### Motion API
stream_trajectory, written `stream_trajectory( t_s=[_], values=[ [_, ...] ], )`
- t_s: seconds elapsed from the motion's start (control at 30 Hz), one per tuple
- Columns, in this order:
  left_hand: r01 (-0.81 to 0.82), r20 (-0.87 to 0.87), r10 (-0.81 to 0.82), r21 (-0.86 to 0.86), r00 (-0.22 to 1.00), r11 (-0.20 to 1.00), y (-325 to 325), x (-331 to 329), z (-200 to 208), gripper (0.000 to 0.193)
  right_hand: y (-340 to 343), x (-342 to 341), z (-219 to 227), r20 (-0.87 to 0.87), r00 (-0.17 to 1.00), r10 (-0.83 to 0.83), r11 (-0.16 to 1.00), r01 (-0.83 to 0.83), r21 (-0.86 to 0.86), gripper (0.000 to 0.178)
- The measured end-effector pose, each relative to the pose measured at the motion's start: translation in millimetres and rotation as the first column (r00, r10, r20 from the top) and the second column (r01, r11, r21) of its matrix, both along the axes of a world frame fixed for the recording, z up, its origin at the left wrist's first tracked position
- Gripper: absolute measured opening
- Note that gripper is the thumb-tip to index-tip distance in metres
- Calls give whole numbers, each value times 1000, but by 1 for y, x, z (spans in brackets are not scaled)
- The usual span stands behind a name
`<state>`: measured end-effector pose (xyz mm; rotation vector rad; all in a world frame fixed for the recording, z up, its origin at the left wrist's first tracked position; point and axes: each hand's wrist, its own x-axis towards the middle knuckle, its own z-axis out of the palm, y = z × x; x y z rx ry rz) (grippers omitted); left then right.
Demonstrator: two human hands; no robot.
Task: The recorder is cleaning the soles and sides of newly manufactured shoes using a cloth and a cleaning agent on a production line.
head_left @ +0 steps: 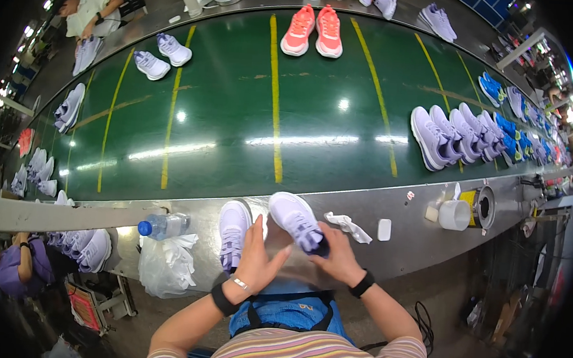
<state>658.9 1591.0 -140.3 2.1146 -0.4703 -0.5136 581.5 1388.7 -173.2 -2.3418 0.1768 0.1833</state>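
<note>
Two pale lavender sneakers are on the metal ledge in front of me. My right hand [342,256] grips one sneaker [294,217] by its heel and collar, its toe pointing away and to the left. My left hand [259,259] is open, thumb apart from the fingers, between the two shoes. Close beside its fingers stands the other sneaker [233,231], toe pointing away; my wrist partly covers its heel end. Whether the left hand touches that shoe, I cannot tell.
Beyond the ledge runs a green conveyor belt [225,109] carrying coral sneakers [329,32] and a row of lavender sneakers [430,138]. A water bottle [165,225] and plastic bag [166,263] are left; crumpled tissue [349,227], a white case [384,229] and a cup [453,215] right.
</note>
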Motion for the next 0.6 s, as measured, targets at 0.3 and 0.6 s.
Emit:
stream_trajectory(
  t_s=[0.3, 0.6],
  values=[
    [68, -279, -3, 224, 960, 972, -27, 11, -64, 87, -10, 20, -14, 359, 910, -208, 956, 267, -123, 24],
    [211, -142, -161, 489, 977, 846, -52, 6, -36, 93, -33, 45, -43, -67, 894, -442, 763, 414, 496, 15]
  ],
)
